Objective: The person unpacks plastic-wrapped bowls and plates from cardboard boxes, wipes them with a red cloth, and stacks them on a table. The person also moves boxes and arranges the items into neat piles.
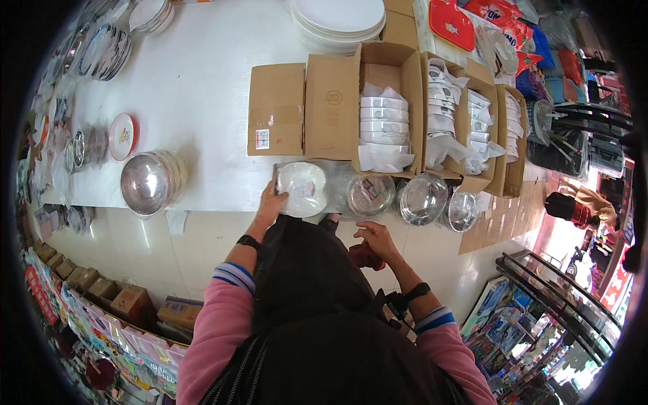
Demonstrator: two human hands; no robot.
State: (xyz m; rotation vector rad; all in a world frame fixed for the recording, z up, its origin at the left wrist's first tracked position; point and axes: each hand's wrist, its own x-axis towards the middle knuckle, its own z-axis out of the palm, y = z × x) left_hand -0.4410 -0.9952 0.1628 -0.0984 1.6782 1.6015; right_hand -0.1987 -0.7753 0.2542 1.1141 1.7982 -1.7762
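Note:
At the table's near edge, my left hand [273, 201] grips the left side of a white dish [302, 188] in clear plastic. The thumb lies over its near rim, and the fingers are partly hidden along its side. My right hand [378, 240] is bent off the table, in front of my body, beside a dark red item [366, 256]. Whether it holds that item, I cannot tell. Right of the dish, plastic-wrapped round metal dishes [371, 195] stand on edge, followed by a metal bowl [423, 199] and a smaller one [462, 210].
Cardboard boxes [331, 109] line the table behind the dish; several hold white bowls [383, 121] in paper. Stacked metal bowls [147, 183] and a red-rimmed plate [122, 136] are on the left. White plates [339, 20] are piled at the back. A black metal rack [557, 304] stands right.

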